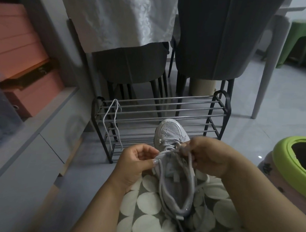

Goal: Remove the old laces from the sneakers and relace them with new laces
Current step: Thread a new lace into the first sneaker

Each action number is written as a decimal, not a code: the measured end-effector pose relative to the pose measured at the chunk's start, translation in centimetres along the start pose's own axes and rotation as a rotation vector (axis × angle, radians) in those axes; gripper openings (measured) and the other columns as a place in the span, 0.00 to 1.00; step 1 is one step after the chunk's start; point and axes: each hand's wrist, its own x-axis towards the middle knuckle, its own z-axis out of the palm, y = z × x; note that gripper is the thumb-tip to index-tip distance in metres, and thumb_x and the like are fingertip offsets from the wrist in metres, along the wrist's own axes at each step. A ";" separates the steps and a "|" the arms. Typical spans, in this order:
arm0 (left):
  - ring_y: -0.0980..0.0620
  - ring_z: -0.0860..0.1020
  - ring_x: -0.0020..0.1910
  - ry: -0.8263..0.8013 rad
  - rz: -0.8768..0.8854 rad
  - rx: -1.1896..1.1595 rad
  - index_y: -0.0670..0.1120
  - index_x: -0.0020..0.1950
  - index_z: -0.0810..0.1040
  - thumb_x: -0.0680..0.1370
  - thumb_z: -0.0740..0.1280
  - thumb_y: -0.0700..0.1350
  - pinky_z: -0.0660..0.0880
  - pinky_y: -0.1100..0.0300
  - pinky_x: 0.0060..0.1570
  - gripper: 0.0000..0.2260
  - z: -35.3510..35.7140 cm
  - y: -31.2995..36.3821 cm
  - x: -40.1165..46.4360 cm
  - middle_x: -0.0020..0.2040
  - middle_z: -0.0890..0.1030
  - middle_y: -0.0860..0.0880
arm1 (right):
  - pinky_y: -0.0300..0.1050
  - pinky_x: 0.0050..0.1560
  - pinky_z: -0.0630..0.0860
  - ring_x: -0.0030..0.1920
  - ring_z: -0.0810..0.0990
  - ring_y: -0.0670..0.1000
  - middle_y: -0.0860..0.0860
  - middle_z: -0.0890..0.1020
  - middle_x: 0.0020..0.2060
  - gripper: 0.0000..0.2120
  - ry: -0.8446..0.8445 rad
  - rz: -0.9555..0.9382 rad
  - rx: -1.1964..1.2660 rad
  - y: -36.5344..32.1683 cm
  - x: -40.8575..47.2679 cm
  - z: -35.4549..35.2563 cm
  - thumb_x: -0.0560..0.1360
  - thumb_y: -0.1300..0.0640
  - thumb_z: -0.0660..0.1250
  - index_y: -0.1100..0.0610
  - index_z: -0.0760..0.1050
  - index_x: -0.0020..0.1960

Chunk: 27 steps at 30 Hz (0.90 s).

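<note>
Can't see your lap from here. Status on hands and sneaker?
Left hand pinching lace. Right hand gripping the other end. Sneaker on lap, toe to rack. Spare lace hangs there, clear.

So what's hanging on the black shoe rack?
A loose grey lace is draped over the shoe rack's top rails. The sneaker and hands cover its lower middle shelves.

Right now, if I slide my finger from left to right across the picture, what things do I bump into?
Pink storage boxes → loose grey lace hanging on the black metal shoe rack → left hand → grey mesh sneaker → right hand → green-rimmed round tub.
</note>
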 end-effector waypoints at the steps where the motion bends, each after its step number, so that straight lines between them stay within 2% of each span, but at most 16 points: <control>1: 0.54 0.79 0.37 0.007 -0.003 0.008 0.42 0.42 0.80 0.66 0.74 0.29 0.78 0.64 0.37 0.11 0.0 0.1 0.0 0.36 0.83 0.49 | 0.38 0.30 0.64 0.28 0.66 0.47 0.52 0.71 0.31 0.03 -0.101 -0.004 0.094 -0.3 -0.3 -0.2 0.59 0.59 0.65 0.58 0.73 0.32; 3: 0.51 0.78 0.39 0.019 -0.007 0.052 0.43 0.43 0.81 0.68 0.73 0.28 0.78 0.60 0.37 0.11 0.2 0.4 -0.3 0.37 0.82 0.51 | 0.36 0.28 0.66 0.27 0.68 0.46 0.53 0.73 0.35 0.08 -0.264 -0.062 0.255 -1.4 -0.9 -0.5 0.61 0.60 0.70 0.59 0.74 0.38; 4: 0.50 0.77 0.40 0.029 0.012 0.096 0.45 0.43 0.81 0.69 0.72 0.28 0.78 0.57 0.38 0.12 0.3 0.7 -0.4 0.37 0.81 0.52 | 0.36 0.27 0.68 0.27 0.69 0.45 0.53 0.74 0.37 0.10 -0.280 -0.118 0.264 -1.9 -1.3 -0.6 0.63 0.60 0.72 0.60 0.74 0.42; 6: 0.49 0.76 0.41 0.055 0.091 0.191 0.49 0.43 0.83 0.70 0.72 0.32 0.77 0.53 0.42 0.11 0.9 1.8 -0.8 0.37 0.80 0.53 | 0.36 0.28 0.70 0.28 0.71 0.46 0.53 0.75 0.37 0.08 -0.204 -0.247 0.187 -3.3 -2.1 -0.2 0.70 0.59 0.69 0.62 0.74 0.46; 7: 0.49 0.76 0.41 0.033 0.129 0.203 0.50 0.43 0.83 0.70 0.74 0.37 0.77 0.53 0.44 0.08 1.4 2.6 -1.0 0.38 0.80 0.50 | 0.36 0.30 0.72 0.29 0.72 0.46 0.54 0.76 0.36 0.07 -0.154 -0.301 0.143 -4.0 -2.3 0.2 0.72 0.58 0.66 0.62 0.75 0.46; 8: 0.48 0.77 0.42 -0.034 0.140 0.189 0.52 0.44 0.84 0.69 0.74 0.43 0.78 0.52 0.46 0.06 2.0 3.6 -1.2 0.40 0.80 0.45 | 0.36 0.31 0.73 0.31 0.73 0.47 0.54 0.77 0.36 0.07 -0.122 -0.347 0.108 -4.5 -2.5 0.7 0.74 0.58 0.64 0.62 0.75 0.45; 10: 0.47 0.80 0.44 -0.208 0.091 0.178 0.52 0.47 0.84 0.67 0.74 0.50 0.78 0.51 0.50 0.10 3.3 5.0 -1.6 0.45 0.81 0.37 | 0.37 0.34 0.75 0.33 0.75 0.47 0.54 0.78 0.35 0.08 -0.082 -0.411 0.052 -5.1 -2.5 1.7 0.76 0.59 0.62 0.62 0.76 0.43; 12: 0.49 0.82 0.46 -0.311 0.041 0.285 0.50 0.48 0.83 0.70 0.75 0.50 0.79 0.55 0.50 0.09 4.7 5.5 -1.8 0.46 0.83 0.43 | 0.37 0.35 0.77 0.34 0.77 0.48 0.54 0.78 0.36 0.08 -0.047 -0.441 0.028 -5.2 -2.4 2.4 0.75 0.60 0.59 0.63 0.75 0.44; 13: 0.52 0.83 0.44 -0.308 0.046 0.357 0.49 0.47 0.83 0.72 0.74 0.48 0.79 0.58 0.49 0.06 5.2 5.6 -1.9 0.43 0.84 0.47 | 0.37 0.35 0.77 0.35 0.77 0.49 0.55 0.79 0.36 0.09 -0.028 -0.448 0.036 -5.2 -2.3 2.6 0.75 0.60 0.59 0.64 0.76 0.45; 15: 0.55 0.79 0.32 -0.236 0.065 0.398 0.48 0.43 0.84 0.76 0.70 0.48 0.75 0.64 0.37 0.05 5.4 5.8 -1.7 0.32 0.81 0.51 | 0.38 0.37 0.78 0.38 0.77 0.50 0.56 0.79 0.38 0.11 0.014 -0.449 0.049 -5.1 -2.3 2.4 0.74 0.58 0.61 0.65 0.77 0.47; 16: 0.55 0.73 0.26 -0.182 0.058 0.367 0.49 0.41 0.84 0.76 0.68 0.49 0.70 0.65 0.30 0.08 5.2 5.9 -1.6 0.27 0.76 0.52 | 0.39 0.39 0.77 0.39 0.77 0.51 0.56 0.78 0.39 0.12 0.058 -0.440 -0.018 -4.8 -2.4 2.0 0.74 0.57 0.61 0.65 0.77 0.49; 18: 0.57 0.65 0.21 -0.098 0.038 0.189 0.48 0.40 0.83 0.77 0.65 0.50 0.63 0.65 0.23 0.10 4.5 6.3 -1.2 0.25 0.71 0.52 | 0.41 0.40 0.74 0.38 0.74 0.50 0.52 0.78 0.38 0.14 0.171 -0.375 -0.347 -3.9 -2.6 1.2 0.74 0.52 0.64 0.62 0.79 0.52; 20: 0.57 0.65 0.22 -0.068 0.073 0.061 0.46 0.40 0.82 0.77 0.64 0.49 0.61 0.66 0.21 0.11 4.2 6.9 -0.7 0.25 0.71 0.51 | 0.39 0.36 0.72 0.33 0.71 0.46 0.47 0.77 0.32 0.15 0.144 -0.263 -0.592 -2.8 -2.9 1.0 0.70 0.48 0.67 0.58 0.80 0.49; 21: 0.57 0.65 0.22 -0.058 0.096 0.046 0.45 0.41 0.82 0.77 0.64 0.48 0.61 0.66 0.21 0.11 4.2 7.0 -0.4 0.26 0.71 0.51 | 0.38 0.34 0.71 0.31 0.70 0.46 0.47 0.76 0.30 0.16 0.098 -0.221 -0.614 -2.3 -3.0 1.1 0.68 0.48 0.68 0.59 0.81 0.47; 25: 0.56 0.66 0.23 -0.025 0.104 0.064 0.43 0.42 0.81 0.79 0.64 0.46 0.62 0.64 0.21 0.11 4.5 7.4 0.2 0.27 0.71 0.50 | 0.37 0.31 0.72 0.31 0.72 0.47 0.53 0.77 0.32 0.08 0.022 -0.203 -0.546 -1.7 -3.4 1.1 0.68 0.53 0.71 0.57 0.83 0.41; 27: 0.55 0.68 0.24 0.004 0.082 0.067 0.43 0.43 0.81 0.80 0.64 0.46 0.64 0.63 0.22 0.11 4.5 7.3 0.5 0.28 0.73 0.49 | 0.38 0.32 0.74 0.31 0.74 0.48 0.54 0.78 0.31 0.08 0.029 -0.224 -0.475 -1.7 -3.5 0.9 0.68 0.54 0.70 0.58 0.83 0.42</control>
